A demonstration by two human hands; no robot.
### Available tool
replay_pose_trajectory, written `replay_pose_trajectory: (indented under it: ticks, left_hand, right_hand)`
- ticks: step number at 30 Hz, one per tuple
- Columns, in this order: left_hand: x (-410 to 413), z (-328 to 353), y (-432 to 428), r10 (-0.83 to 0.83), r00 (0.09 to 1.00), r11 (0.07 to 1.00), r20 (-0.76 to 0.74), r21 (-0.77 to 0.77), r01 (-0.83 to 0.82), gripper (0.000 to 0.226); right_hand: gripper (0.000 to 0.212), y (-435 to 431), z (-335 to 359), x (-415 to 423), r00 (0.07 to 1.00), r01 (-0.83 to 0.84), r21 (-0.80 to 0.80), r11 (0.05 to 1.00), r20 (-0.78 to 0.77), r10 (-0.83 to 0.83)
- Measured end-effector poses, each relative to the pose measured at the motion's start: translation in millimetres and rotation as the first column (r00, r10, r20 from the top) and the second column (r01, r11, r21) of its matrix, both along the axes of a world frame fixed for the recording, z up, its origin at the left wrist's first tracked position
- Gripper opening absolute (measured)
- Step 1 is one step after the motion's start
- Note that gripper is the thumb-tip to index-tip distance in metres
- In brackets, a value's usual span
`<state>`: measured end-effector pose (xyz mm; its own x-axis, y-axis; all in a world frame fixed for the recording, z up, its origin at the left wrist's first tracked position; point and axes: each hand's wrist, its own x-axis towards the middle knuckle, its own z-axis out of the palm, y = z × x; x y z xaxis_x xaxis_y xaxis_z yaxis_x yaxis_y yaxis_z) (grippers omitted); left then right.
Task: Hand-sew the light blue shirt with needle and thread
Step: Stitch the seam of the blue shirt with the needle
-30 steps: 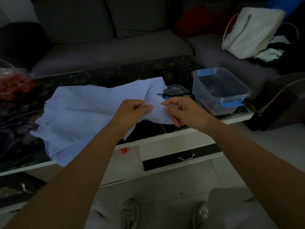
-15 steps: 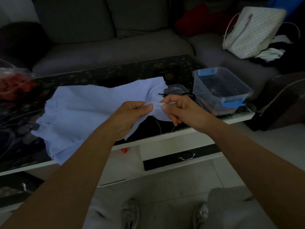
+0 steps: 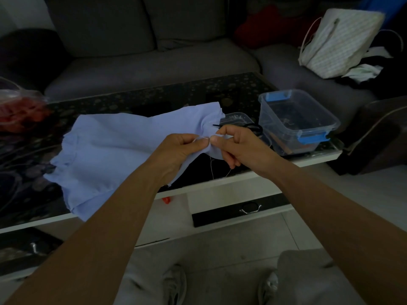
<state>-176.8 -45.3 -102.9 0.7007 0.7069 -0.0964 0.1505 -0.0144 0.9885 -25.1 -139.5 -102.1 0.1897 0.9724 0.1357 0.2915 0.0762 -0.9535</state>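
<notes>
The light blue shirt lies spread over the dark glass table, its right edge lifted off the top. My left hand pinches that raised edge of cloth. My right hand is just to its right, thumb and forefinger pinching a thin needle that bridges the small gap between the two hands. A pale thread hangs down below the fabric toward the table's front edge.
A clear plastic box with blue latches stands on the table's right end, a smaller clear container and black scissors beside it. Red items in a plastic bag sit far left. A grey sofa lies behind; a drawer sits below.
The two hands drew together half a second ago and have parted slightly again, exposing the needle between them. The shirt's body stayed where it was.
</notes>
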Motion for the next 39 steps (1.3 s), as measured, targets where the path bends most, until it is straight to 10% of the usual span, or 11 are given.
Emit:
replay_pose_trajectory:
  ticks: [17, 27, 39]
  left_hand:
    - [4.7, 6.9, -7.8, 0.193, 0.973, 0.979, 0.125, 0.043, -0.199, 0.016]
    - [5.9, 9.1, 2.9, 0.547, 0.837, 0.837, 0.016, -0.029, -0.546, 0.022]
    - [3.4, 12.5, -4.6, 0.545, 0.839, 0.835, 0.003, 0.086, -0.543, 0.027]
  right_hand:
    - [0.025, -0.6, -0.4, 4.0, 0.987, 0.097, -0.046, 0.994, -0.127, -0.102]
    - [0.011, -32.8, -24.7, 31.1, 0.987, -0.089, -0.608, 0.789, 0.051, 0.151]
    - [0.029, -48.7, -24.3, 39.5, 0.992, 0.008, -0.725, 0.689, 0.093, 0.085]
